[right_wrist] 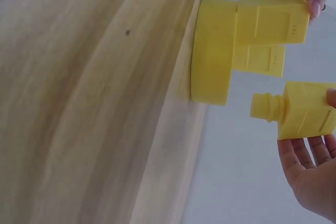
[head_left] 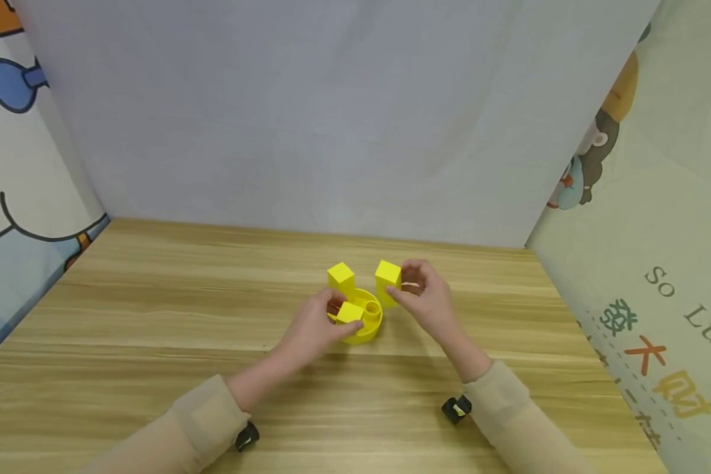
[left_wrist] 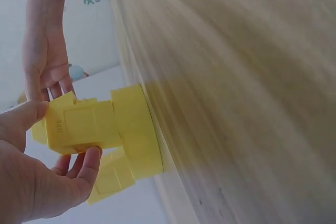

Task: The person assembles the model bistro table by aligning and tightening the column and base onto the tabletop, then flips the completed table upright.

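A round yellow base (head_left: 363, 338) lies on the table, with a bare ring-shaped socket (head_left: 372, 308) on its right side. Two square yellow blocks rise from it: a front block (head_left: 350, 313) and a back-left block (head_left: 340, 272). My left hand (head_left: 308, 330) pinches the front block between thumb and fingers; embossed marks show on that block's side. In my right hand (head_left: 431, 301) is another yellow block (head_left: 388, 272), gripped around its sides. The right wrist view shows its ribbed round neck (right_wrist: 268, 107) pointing toward the table, apart from the base.
The wood-grain table (head_left: 166, 309) spreads around the base. Behind it stands a pale cloth backdrop (head_left: 308, 131), with printed panels (head_left: 652, 276) at the sides. A small black device (head_left: 456, 409) sits at the right wrist, another (head_left: 247, 436) at the left.
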`<move>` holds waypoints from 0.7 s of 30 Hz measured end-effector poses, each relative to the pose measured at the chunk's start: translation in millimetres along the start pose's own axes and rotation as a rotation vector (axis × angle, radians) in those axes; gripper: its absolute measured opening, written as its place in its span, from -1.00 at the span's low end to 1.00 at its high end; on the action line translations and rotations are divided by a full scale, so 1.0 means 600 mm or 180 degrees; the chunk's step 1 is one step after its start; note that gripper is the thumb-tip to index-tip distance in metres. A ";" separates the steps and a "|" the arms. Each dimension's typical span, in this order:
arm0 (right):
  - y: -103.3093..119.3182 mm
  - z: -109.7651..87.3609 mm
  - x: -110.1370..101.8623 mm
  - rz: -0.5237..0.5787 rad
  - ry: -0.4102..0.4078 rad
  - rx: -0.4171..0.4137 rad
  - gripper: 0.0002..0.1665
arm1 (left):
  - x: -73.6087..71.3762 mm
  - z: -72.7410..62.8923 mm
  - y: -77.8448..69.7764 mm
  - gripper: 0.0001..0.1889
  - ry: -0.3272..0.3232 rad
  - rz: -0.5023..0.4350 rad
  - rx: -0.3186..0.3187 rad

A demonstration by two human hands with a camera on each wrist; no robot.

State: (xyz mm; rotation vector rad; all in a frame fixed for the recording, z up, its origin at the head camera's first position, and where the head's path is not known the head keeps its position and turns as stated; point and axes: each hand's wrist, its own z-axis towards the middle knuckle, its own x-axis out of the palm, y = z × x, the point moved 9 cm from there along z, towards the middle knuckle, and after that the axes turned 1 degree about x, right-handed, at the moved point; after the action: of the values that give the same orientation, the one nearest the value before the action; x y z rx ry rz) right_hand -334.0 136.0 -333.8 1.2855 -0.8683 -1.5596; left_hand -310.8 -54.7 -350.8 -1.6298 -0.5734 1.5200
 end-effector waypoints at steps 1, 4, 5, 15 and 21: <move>-0.001 0.000 0.004 0.0001 0.0015 -0.0010 -0.49 | -0.001 0.001 0.001 -0.52 0.0005 -0.0023 0.0014; -0.004 0.000 0.015 0.0019 0.0079 -0.0026 -0.48 | -0.005 0.004 0.004 -0.55 0.0020 -0.0111 0.0067; -0.005 -0.001 0.019 0.0023 0.0104 -0.0024 -0.48 | -0.006 0.006 0.005 -0.56 0.0026 -0.0139 0.0090; 0.007 -0.007 0.044 0.0045 0.0308 -0.0041 -0.52 | -0.019 0.018 0.014 -0.49 0.0087 -0.0089 0.0181; 0.042 -0.017 0.048 -0.0055 0.0375 -0.0044 -0.54 | -0.023 0.027 0.023 -0.49 0.0174 -0.0124 0.0206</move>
State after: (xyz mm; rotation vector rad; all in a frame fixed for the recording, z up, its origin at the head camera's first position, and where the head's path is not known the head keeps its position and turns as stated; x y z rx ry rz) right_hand -320.0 100.8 -322.4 1.3637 -0.7729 -1.4848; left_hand -331.7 -69.3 -352.4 -1.5969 -0.5182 1.4465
